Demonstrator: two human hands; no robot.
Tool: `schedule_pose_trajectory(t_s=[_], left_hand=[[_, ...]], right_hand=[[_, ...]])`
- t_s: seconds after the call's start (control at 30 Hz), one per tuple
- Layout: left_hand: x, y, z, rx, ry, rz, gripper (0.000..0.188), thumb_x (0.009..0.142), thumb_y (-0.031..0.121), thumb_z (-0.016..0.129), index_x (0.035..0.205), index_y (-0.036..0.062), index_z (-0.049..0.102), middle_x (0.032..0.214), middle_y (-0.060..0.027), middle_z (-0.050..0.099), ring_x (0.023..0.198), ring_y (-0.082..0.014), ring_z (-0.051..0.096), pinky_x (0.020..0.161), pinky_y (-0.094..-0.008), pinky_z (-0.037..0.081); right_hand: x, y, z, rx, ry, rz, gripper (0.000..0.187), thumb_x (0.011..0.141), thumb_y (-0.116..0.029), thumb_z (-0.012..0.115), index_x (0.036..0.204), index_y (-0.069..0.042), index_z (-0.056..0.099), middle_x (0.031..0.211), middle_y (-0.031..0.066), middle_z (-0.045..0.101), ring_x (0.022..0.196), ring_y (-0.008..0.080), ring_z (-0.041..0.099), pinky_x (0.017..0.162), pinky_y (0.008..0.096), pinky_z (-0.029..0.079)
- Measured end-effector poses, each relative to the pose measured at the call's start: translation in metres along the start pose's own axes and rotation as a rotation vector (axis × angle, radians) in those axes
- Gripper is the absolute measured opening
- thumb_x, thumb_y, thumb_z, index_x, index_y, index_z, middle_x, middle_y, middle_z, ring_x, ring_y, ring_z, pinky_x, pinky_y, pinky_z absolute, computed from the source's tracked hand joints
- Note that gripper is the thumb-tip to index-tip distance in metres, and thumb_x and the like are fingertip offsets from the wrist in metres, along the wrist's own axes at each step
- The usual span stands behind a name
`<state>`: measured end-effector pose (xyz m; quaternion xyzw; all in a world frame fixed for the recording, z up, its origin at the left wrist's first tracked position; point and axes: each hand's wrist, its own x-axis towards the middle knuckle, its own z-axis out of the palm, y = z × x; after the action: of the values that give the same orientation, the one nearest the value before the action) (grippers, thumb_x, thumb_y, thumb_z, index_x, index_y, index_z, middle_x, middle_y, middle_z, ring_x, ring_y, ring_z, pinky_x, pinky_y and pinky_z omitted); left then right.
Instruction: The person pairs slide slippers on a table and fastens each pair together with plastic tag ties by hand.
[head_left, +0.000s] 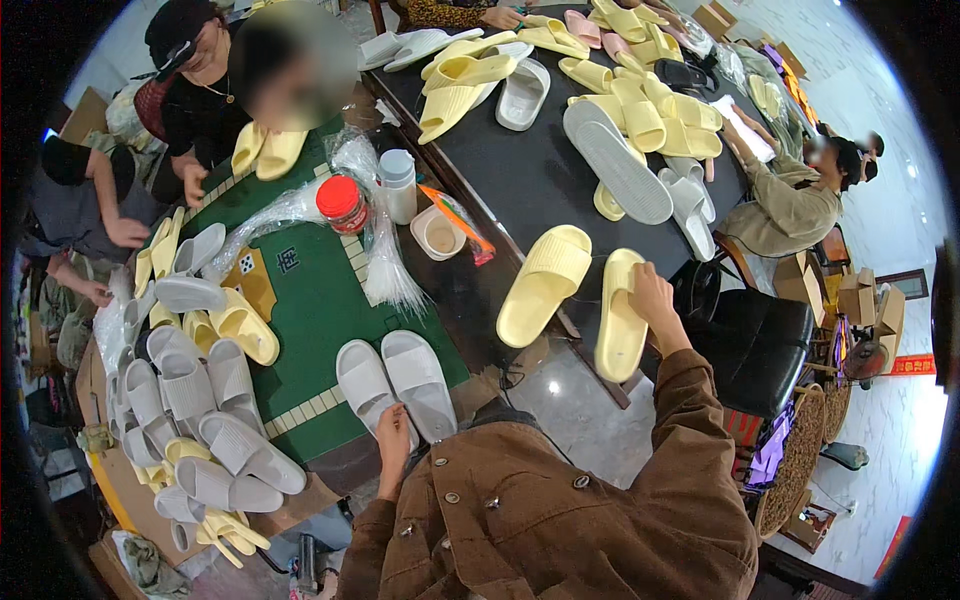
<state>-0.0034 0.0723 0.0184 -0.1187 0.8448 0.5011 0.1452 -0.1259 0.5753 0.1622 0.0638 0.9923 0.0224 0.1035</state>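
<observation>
My right hand (652, 303) grips a yellow slide slipper (617, 345) by its strap side, above the gap beside the dark table. Just left of it, a matching yellow slide (532, 300) lies at the dark table's near corner, toe pointing away. At the green mat's near edge, two grey slides rest side by side. My left hand (394, 432) has its fingers closed at the heel of the left grey slide (362, 385); the right grey slide (415, 375) touches the backs of its fingertips or lies just beside them, I cannot tell which.
Grey and yellow slides (240, 450) pile up at the left. A red-lidded jar (342, 203), a white bottle (397, 185) and clear plastic bags (390, 270) stand mid-table. More slides cover the dark table (455, 165). A black chair (745, 345) stands right; several people sit around.
</observation>
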Motion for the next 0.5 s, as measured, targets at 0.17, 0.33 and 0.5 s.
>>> schedule_pose_trajectory(t_s=[0.17, 0.33, 0.5], left_hand=[[-0.001, 0.005, 0.001, -0.013, 0.027, -0.022, 0.025, 0.086, 0.012, 0.049, 0.106, -0.0039, 0.054, 0.097, -0.0168, 0.061, 0.089, -0.0276, 0.06, 0.075, -0.034, 0.047], [0.003, -0.02, 0.017, 0.003, 0.202, 0.153, 0.02, 0.084, 0.008, 0.051, 0.099, -0.0033, 0.053, 0.089, -0.0202, 0.058, 0.081, -0.0341, 0.057, 0.07, -0.038, 0.046], [-0.007, 0.007, 0.01, -0.04, 0.328, 0.062, 0.022, 0.082, 0.008, 0.054, 0.101, -0.0013, 0.05, 0.092, -0.0204, 0.055, 0.08, -0.0355, 0.056, 0.069, -0.0404, 0.045]], right_hand=[[0.016, -0.021, 0.013, 0.13, 0.023, 0.205, 0.054, 0.071, -0.028, 0.066, 0.113, -0.004, 0.041, 0.108, 0.0188, 0.048, 0.091, 0.0385, 0.056, 0.074, 0.0454, 0.046], [0.012, -0.019, 0.039, 0.336, -0.006, 0.079, 0.082, 0.073, -0.025, 0.067, 0.135, -0.001, 0.019, 0.129, 0.0243, 0.037, 0.108, 0.0392, 0.048, 0.09, 0.0406, 0.041], [-0.033, -0.061, 0.009, 0.391, 0.351, 0.018, 0.042, 0.083, -0.011, 0.052, 0.122, 0.001, 0.04, 0.118, 0.0194, 0.044, 0.11, 0.0377, 0.044, 0.088, 0.0426, 0.039]])
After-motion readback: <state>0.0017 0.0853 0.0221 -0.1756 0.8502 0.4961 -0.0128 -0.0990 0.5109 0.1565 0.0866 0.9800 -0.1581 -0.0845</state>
